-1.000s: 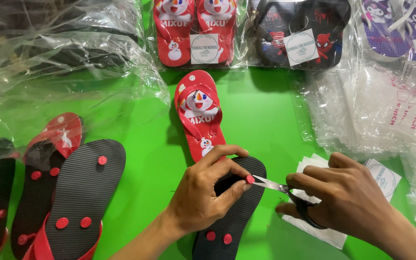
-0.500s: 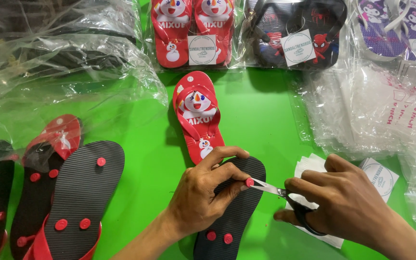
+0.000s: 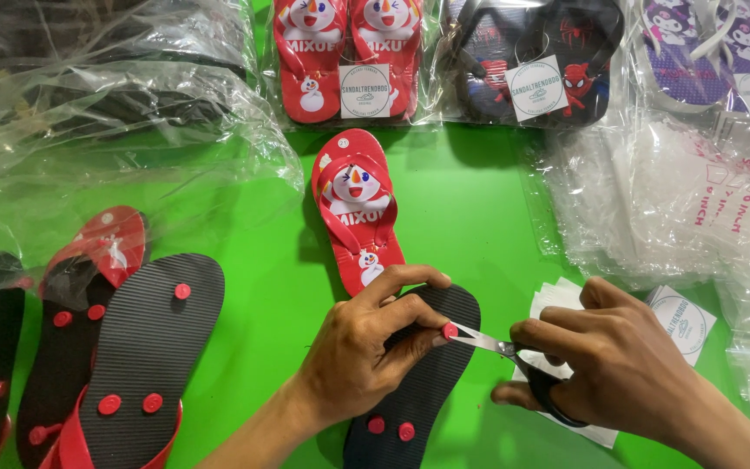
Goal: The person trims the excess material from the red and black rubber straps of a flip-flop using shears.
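Single head-worn view, looking steeply down onto the green table (image 3: 245,295) from close range. Both hands enter from six o'clock; bagged sandals (image 3: 349,61) line the frame at twelve o'clock.

Bright, even overhead lighting, sharp focus throughout with no motion blur; white glare streaks on the clear plastic bags (image 3: 115,95), soft short shadows beside the upturned red sandal (image 3: 356,213) on the saturated green table (image 3: 479,208), slight wide-angle stretching at frame edges.
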